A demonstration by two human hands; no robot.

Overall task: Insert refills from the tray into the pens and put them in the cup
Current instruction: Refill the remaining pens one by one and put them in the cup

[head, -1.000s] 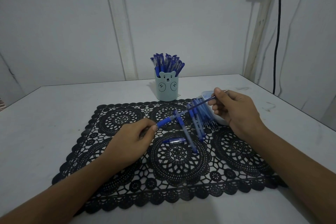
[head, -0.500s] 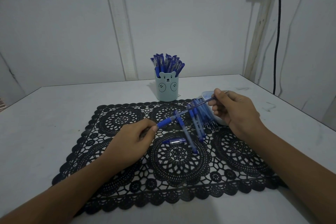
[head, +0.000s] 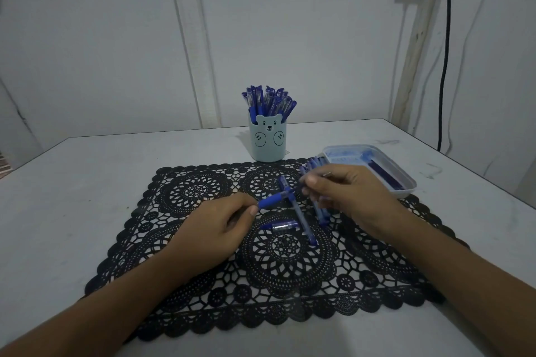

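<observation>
Just in front of the cup [head: 268,139], the left hand [head: 214,229] is pinching 1 pen [head: 271,200] by its blue grip, while the right hand [head: 348,194] is pinching the refill [head: 328,173], seemingly feeding it in. The tray [head: 406,181] is lying right of the cup. The next move is probably calling for a straight push home.
</observation>
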